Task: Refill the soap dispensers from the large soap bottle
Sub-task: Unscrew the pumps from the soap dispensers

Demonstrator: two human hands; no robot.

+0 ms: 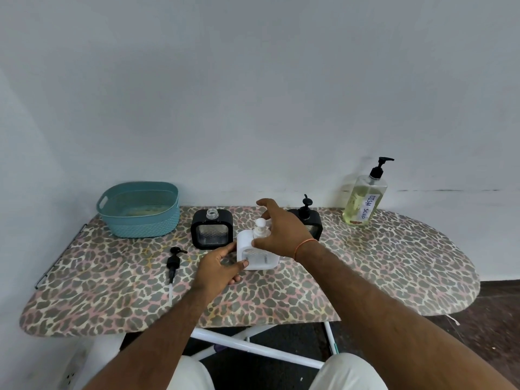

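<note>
A white square soap dispenser (257,258) stands mid-board with its white pump head (260,224) on top. My left hand (218,267) grips its lower left side. My right hand (277,230) curls around the pump neck, fingers spread. Behind it to the left, a black square dispenser (212,232) stands with its neck uncapped; its black pump (174,263) lies on the board to the left. A second black dispenser (308,219), pump fitted, is partly hidden behind my right hand. The large clear bottle (363,201), labelled DISH SOAP, holds yellowish liquid at the far right.
A teal plastic basket (139,211) sits at the back left of the leopard-print ironing board (380,271). A white wall rises directly behind the board. White frame legs and my knees are below the near edge.
</note>
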